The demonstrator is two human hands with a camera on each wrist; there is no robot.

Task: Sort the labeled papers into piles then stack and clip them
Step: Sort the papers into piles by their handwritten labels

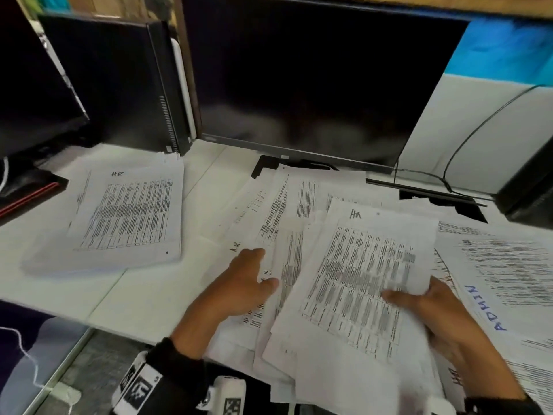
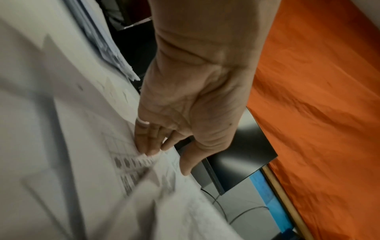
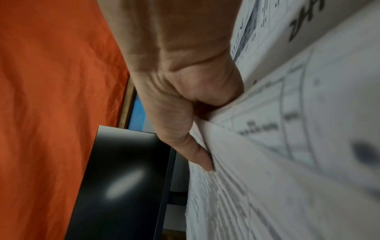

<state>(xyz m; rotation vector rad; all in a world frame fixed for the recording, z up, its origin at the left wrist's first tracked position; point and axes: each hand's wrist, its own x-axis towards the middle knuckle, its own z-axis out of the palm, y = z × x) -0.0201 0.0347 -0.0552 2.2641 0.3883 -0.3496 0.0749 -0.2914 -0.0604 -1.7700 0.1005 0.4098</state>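
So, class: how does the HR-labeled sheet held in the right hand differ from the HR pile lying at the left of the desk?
The held sheet is a single page; the HR pile is a thick stack. The held sheet is pinched at its edge by the right hand and lifted over loose papers; the HR pile lies flat on the desk, untouched. Both are white pages with printed tables and a handwritten HR label on top.

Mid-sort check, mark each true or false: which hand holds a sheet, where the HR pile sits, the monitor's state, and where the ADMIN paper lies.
1. The right hand pinches a printed white sheet marked HR. True.
2. The left hand grips a binder clip. False: it rests open on the loose white papers.
3. The neat HR-labelled paper pile lies at the left. True.
4. The black monitor shows a spreadsheet. False: it is dark.
5. The blue-lettered ADMIN sheet lies at the left. False: at the right.
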